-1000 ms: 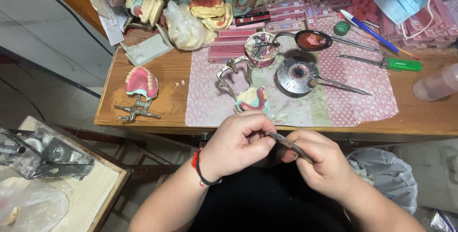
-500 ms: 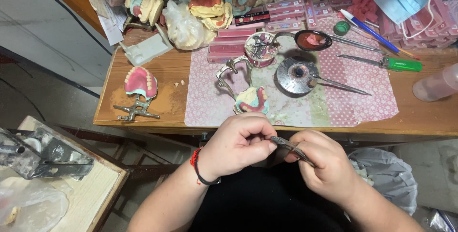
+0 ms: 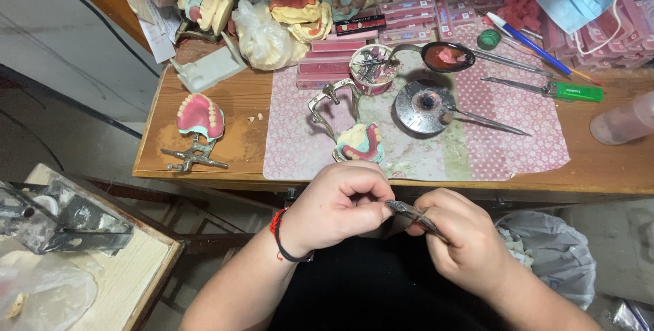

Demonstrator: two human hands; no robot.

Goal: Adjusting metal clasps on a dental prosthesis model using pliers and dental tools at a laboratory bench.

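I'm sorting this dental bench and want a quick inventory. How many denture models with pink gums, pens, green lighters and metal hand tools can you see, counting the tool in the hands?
Denture models with pink gums: 4
Pens: 1
Green lighters: 1
Metal hand tools: 3
Total: 9

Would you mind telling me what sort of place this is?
Probably a dental technician's bench: a pink denture with teeth, a denture model in a metal articulator, and plaster jaw casts on the wooden table.
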